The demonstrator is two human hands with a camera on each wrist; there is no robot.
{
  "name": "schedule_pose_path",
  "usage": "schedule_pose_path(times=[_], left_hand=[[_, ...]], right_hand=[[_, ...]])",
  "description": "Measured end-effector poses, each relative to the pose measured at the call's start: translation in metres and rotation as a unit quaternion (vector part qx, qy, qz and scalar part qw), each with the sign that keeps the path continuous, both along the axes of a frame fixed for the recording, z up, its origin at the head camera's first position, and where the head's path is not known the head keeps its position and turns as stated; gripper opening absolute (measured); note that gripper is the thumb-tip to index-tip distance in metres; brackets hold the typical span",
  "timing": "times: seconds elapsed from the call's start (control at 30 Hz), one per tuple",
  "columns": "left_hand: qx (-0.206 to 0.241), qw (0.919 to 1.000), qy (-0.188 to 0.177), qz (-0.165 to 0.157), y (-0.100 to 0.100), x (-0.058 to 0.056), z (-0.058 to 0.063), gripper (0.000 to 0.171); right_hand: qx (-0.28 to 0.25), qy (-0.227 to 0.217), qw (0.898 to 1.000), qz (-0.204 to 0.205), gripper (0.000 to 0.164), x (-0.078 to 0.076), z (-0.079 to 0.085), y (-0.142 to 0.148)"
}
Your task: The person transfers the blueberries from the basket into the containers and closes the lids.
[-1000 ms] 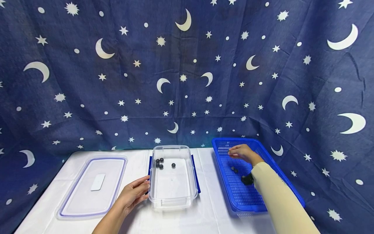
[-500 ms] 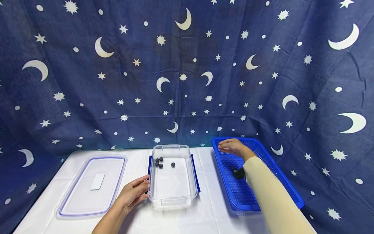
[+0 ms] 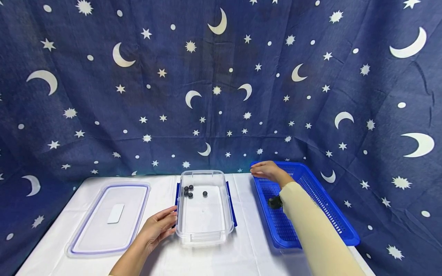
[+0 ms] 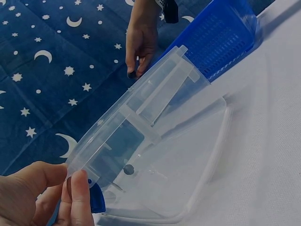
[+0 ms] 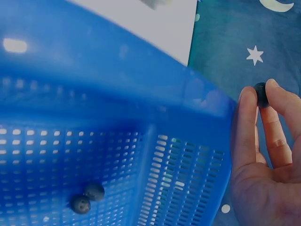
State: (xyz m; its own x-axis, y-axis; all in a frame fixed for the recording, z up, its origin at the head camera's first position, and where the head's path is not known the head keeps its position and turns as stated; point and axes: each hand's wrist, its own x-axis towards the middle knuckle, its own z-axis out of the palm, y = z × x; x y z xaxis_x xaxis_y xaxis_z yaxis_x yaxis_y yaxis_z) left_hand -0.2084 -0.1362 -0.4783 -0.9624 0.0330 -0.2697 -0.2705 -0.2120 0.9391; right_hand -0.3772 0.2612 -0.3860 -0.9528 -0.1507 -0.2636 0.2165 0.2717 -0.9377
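My left hand (image 3: 159, 228) is at the left side of a clear plastic box (image 3: 203, 232). In the left wrist view its thumb and fingers grip the box's side, beside a hanging blue latch (image 4: 97, 197). Several small dark balls (image 3: 205, 194) lie inside, toward the far left. My right hand (image 3: 271, 171) is over the far left corner of a blue perforated basket (image 3: 319, 191). Between thumb and fingertips it pinches one dark round ball (image 5: 261, 94), close to the basket's rim. Two similar balls (image 5: 87, 198) rest on the basket floor; my right arm hides them in the head view.
A clear lid (image 3: 131, 230) with a purple-blue edge and a white label (image 3: 115, 213) lies flat left of the box. White cloth (image 3: 246, 230) covers the table. Behind it hangs a dark blue curtain (image 3: 214, 122) printed with moons and stars.
My right hand has moved left and away from me, from over the basket's middle to its far left corner. My left hand and the box have stayed in place.
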Motion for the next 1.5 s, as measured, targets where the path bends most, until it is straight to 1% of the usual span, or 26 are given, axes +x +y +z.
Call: schedule_pose_path(times=[0.13,0.23,0.33,0.5,0.6,0.73,1.07,1.5], left_hand=[[0.001,1.0,0.0,-0.001,0.0,0.0,0.001,0.05],[0.006,1.0,0.0,-0.001,0.0,0.0,0.001,0.05],[0.01,0.9999,0.001,-0.002,0.001,-0.001,0.002,0.05],[0.011,0.9999,0.001,-0.002,0.001,-0.001,0.003,0.049],[0.01,0.9999,0.002,-0.003,0.001,-0.001,0.004,0.05],[0.01,0.9999,0.002,-0.005,0.001,-0.001,0.004,0.05],[0.006,1.0,0.001,0.002,0.001,0.0,0.003,0.05],[0.008,1.0,-0.001,0.001,0.0,0.0,0.001,0.05]], right_hand=[[0.019,0.009,1.0,0.007,0.041,-0.001,0.0,-0.008],[0.011,0.01,1.0,0.011,0.039,-0.002,-0.002,-0.015],[0.004,0.014,1.0,0.025,0.039,-0.003,-0.003,-0.021],[-0.006,0.015,1.0,0.026,0.038,-0.005,-0.006,-0.029],[-0.011,0.009,1.0,0.019,0.039,-0.007,-0.008,-0.033],[-0.018,-0.002,1.0,0.022,0.042,-0.007,-0.009,-0.04],[-0.017,-0.001,0.999,0.033,0.04,-0.001,-0.009,-0.063],[-0.053,-0.017,0.998,0.032,0.039,-0.002,-0.017,-0.088]])
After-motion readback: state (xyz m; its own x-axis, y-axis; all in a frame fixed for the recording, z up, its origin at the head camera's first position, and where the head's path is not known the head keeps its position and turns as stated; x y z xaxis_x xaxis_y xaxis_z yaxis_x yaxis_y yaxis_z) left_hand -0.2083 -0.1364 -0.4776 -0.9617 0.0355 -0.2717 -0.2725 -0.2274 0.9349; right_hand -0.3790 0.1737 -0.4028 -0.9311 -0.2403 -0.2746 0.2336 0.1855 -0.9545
